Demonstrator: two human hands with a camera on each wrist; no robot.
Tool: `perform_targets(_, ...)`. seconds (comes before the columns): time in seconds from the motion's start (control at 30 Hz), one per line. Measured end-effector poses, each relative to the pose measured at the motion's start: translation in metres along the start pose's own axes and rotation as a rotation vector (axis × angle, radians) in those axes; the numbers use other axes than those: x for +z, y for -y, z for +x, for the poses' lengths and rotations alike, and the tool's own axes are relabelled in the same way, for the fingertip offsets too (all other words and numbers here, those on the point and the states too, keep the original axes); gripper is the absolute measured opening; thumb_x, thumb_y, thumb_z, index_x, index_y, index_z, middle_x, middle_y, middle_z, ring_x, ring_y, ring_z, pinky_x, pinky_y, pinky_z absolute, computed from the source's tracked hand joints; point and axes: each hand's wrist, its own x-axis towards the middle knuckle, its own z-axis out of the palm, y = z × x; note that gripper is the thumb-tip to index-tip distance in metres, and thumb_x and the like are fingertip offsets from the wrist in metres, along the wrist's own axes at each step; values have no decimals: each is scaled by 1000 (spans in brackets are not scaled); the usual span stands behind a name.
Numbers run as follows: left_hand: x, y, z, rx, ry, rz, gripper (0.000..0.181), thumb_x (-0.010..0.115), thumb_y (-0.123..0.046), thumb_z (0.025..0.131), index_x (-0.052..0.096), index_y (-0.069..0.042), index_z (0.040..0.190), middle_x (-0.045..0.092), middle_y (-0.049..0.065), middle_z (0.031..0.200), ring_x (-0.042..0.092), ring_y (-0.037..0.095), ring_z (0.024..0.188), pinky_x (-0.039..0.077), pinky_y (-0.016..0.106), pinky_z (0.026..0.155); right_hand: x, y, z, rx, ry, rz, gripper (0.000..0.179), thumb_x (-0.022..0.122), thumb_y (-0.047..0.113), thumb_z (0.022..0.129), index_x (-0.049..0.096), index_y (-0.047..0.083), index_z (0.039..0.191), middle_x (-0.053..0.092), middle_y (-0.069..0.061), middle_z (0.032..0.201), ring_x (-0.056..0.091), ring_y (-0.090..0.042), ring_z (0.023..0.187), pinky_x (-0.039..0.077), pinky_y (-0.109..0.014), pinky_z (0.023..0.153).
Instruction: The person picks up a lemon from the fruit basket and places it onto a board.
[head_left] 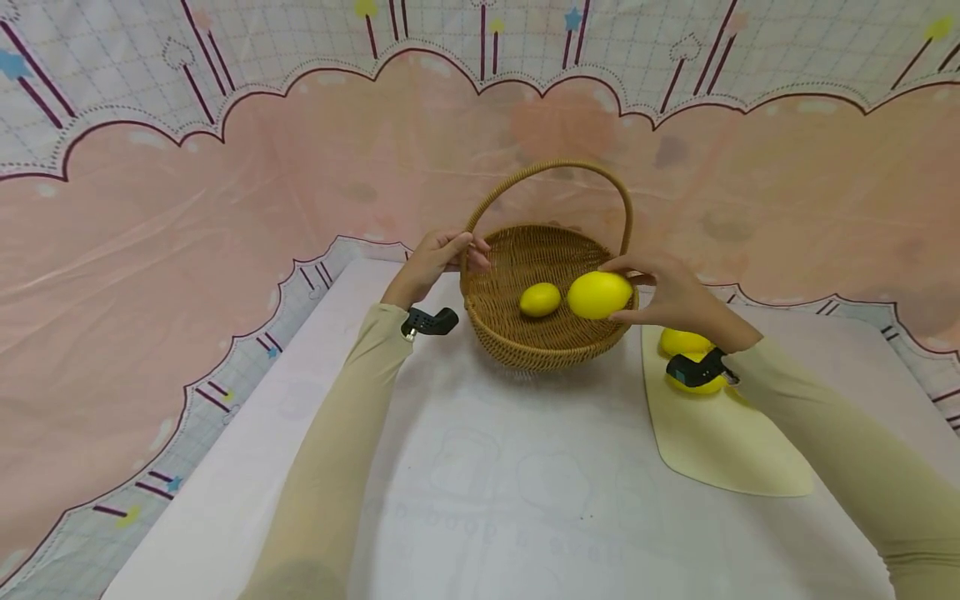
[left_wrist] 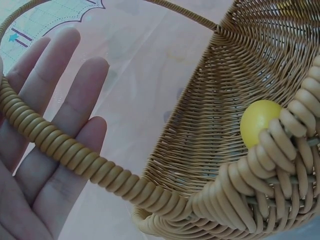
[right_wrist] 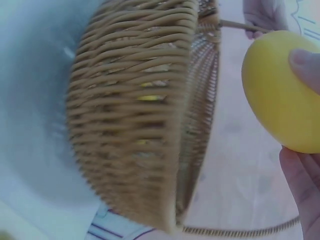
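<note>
A round wicker basket [head_left: 551,354] with a tall arched handle [head_left: 551,167] stands on the table. My left hand [head_left: 438,262] holds the left side of that handle, fingers extended behind it in the left wrist view. Between thumb and fingers, my right hand [head_left: 663,287] grips a smooth yellow lemon [head_left: 598,295] over the basket's right part. Another lemon [head_left: 540,300] lies inside the basket; in the left wrist view the wicker rim partly covers this lemon [left_wrist: 259,122].
To the right, a pale yellow mat [head_left: 727,454] lies on the white table [head_left: 480,508]. Several yellow fruits [head_left: 684,340] sit on it, partly hidden by my right wrist and its black camera. A patterned pink cloth [head_left: 360,167] rises behind the basket.
</note>
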Motion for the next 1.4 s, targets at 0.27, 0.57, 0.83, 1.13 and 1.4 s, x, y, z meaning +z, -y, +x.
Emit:
perform_targets(0.27, 1, 0, -1, 1, 6, 16, 38, 39, -24, 102, 60, 8, 103, 71, -8, 77, 69, 10, 79, 51, 46, 89, -13, -3, -33, 67, -16, 17, 58, 83, 1, 65, 61, 2, 119, 62, -14, 120, 45, 20, 103, 43, -1, 84)
perform_targets(0.57, 2, 0, -1, -5, 0, 16, 43, 38, -24, 102, 56, 15, 109, 71, -8, 77, 69, 10, 79, 54, 37, 85, -23, -7, -65, 183, 15, -19, 57, 84, 4, 65, 62, 4, 117, 64, -11, 115, 46, 20, 98, 41, 1, 81)
perform_targets(0.83, 1, -1, -2, -1, -2, 22, 41, 39, -25, 102, 60, 10, 105, 71, -8, 77, 68, 10, 79, 55, 32, 82, -29, -15, -94, 215, 71, -107, 54, 83, 12, 69, 61, 5, 118, 64, -13, 116, 54, 10, 101, 50, -9, 81)
perform_targets(1.13, 2, -1, -2, 2, -3, 6, 37, 40, -24, 102, 63, 4, 101, 71, -7, 77, 68, 10, 79, 55, 27, 79, -16, -27, -124, 216, 110, -122, 52, 86, 13, 64, 65, 8, 111, 65, -8, 107, 43, 21, 93, 54, -14, 75)
perform_targets(1.4, 2, -2, -3, 3, -8, 13, 38, 39, -24, 102, 62, 6, 102, 71, -7, 76, 69, 10, 78, 55, 30, 82, -3, -33, -138, 229, 189, -65, 50, 85, 18, 66, 64, 8, 110, 66, -4, 106, 49, 16, 93, 53, -16, 76)
